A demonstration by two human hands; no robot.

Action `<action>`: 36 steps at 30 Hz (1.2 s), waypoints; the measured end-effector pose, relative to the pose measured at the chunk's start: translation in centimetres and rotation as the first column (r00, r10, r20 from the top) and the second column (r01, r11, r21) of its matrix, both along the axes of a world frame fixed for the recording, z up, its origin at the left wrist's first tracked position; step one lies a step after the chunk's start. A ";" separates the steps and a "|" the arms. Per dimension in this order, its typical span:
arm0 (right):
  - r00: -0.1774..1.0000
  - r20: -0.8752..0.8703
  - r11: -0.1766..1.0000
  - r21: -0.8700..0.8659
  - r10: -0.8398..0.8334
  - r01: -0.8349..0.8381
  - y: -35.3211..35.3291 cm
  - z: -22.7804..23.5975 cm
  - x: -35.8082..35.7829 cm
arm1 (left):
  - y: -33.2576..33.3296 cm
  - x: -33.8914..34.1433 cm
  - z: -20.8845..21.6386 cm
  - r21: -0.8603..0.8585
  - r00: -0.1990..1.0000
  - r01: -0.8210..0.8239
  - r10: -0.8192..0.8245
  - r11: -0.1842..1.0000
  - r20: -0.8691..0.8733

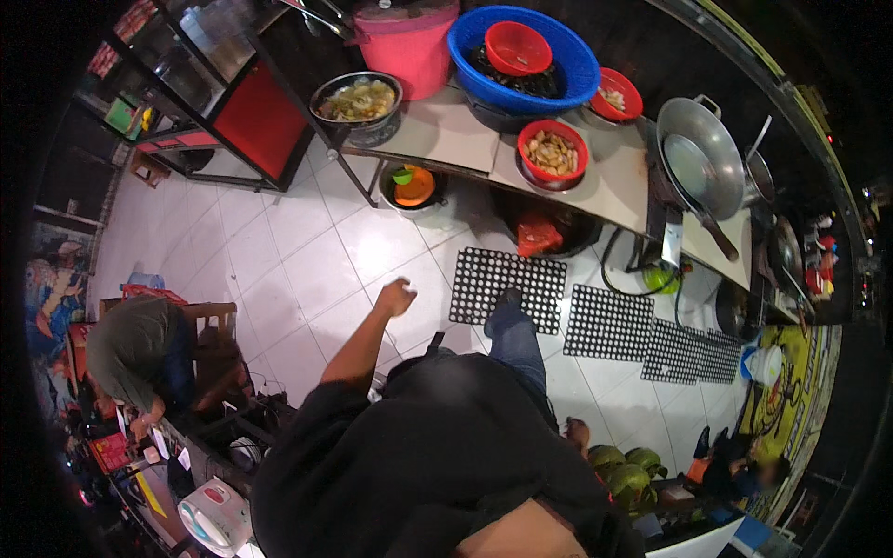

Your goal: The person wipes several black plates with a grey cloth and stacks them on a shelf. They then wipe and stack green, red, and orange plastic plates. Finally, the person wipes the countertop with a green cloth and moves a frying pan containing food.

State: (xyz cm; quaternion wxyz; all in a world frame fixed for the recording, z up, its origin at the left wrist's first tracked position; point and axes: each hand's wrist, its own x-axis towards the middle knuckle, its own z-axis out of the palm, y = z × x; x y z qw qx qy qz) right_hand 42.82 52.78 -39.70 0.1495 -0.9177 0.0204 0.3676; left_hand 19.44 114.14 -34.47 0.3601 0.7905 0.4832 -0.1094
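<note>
My left hand (398, 298) hangs over the white tiled floor (326, 251), its fingers curled in and nothing visible in them. Low at my right side, my right hand (577, 434) shows only in part near the green gas cylinders (633, 476); its fingers are not clear. Neither hand touches anything that I can see. One foot (507, 302) is on a black mat with round holes (465, 288). Ahead is a counter (433, 130) with a metal bowl of food (356, 100), a red bowl of yellowish pieces (553, 153) and a blue basket (577, 60).
A pink bucket (409, 46), a smaller red bowl (633, 93) and a large wok (698, 158) line the counter. Under it sits a tub (414, 203) holding an orange item. More mats (609, 321) lie rightward. A person (135, 353) sits left, near a rice cooker (214, 516).
</note>
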 end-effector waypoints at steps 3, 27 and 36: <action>0.660 0.081 0.663 -0.164 0.747 -0.730 3.2 -3.8 11.9 | 0.2 -5.0 -4.6 -0.048 0.994 -0.104 0.103 0.993 -0.039; 0.793 -0.488 0.471 0.831 0.365 0.295 119.7 35.0 19.7 | 24.4 -11.6 0.1 -0.350 0.425 -0.768 0.835 0.537 0.350; 0.924 -0.265 0.480 0.871 0.276 0.107 117.1 31.5 16.1 | 21.7 -27.1 -7.5 -0.373 0.420 -0.873 0.872 0.313 -0.251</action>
